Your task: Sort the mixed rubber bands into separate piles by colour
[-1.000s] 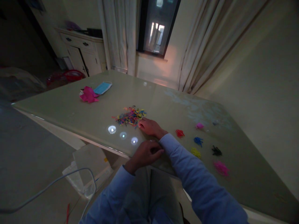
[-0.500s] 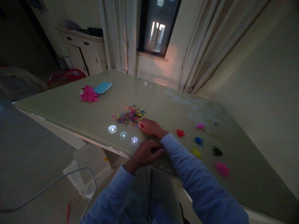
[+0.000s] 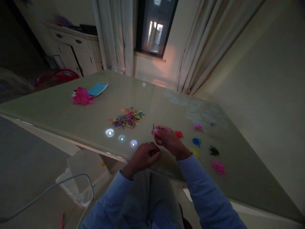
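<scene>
My right hand pinches a small blue strip, which stands upright from the fingertips above the table. Beside it at the table's front edge, my left hand rests with its fingers curled; what it holds, if anything, is hidden. A mixed pile of coloured strips lies left of my right hand. To the right are small single-colour piles: red, blue, yellow, black and pink.
A crumpled pink piece and a blue face mask lie at the table's far left. Another pink bit sits behind the blue pile. A box and a cable are below the table on the left.
My right hand has drawn back rightward from the mixed pile and lifted, now with a blue strip in its fingertips. My left hand stays curled near the edge. The view has shifted slightly.
</scene>
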Motion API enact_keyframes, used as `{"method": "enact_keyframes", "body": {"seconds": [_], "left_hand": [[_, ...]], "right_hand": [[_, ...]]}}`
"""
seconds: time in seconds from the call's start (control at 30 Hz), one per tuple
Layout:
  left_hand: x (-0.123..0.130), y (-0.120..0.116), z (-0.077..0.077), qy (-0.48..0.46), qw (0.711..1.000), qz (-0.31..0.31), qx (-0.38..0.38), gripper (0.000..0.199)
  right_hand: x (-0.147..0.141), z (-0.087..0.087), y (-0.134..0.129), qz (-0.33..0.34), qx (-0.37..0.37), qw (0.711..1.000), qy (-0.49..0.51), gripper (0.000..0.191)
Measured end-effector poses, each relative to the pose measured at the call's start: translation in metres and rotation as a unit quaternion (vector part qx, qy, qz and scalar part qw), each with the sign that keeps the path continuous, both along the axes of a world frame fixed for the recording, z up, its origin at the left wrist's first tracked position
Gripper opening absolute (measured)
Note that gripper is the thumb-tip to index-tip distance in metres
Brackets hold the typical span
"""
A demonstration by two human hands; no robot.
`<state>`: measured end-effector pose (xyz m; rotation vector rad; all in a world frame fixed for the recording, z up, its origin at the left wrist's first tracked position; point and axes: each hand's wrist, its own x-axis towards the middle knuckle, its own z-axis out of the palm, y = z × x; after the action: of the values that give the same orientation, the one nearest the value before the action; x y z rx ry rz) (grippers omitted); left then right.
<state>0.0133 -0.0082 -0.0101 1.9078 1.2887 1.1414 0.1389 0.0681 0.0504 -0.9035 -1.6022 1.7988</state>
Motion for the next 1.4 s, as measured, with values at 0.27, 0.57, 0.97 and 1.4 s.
{"method": "enact_keyframes", "body": {"seconds": [0.27,0.57,0.97,1.4], "left_hand": [[-0.001,0.000,0.000,0.026,1.000,-0.004,-0.007,0.025],[-0.003,0.003,-0.003,0.029,1.000,0.000,-0.009,0.029],[-0.005,0.004,-0.004,0.041,0.999,0.010,0.016,0.029],[-0.004,0.005,-0.003,0.039,0.999,0.022,0.009,0.028]], "right_hand": [[0.062,0.017,-0.035,-0.017,-0.168,0.975,0.141,0.025],[0.136,0.022,-0.017,-0.167,0.067,0.979,-0.102,0.025],[0.228,-0.004,0.053,-0.105,0.267,0.703,-0.650,0.012],[0.226,0.005,0.046,-0.103,0.310,0.722,-0.610,0.019]]}}
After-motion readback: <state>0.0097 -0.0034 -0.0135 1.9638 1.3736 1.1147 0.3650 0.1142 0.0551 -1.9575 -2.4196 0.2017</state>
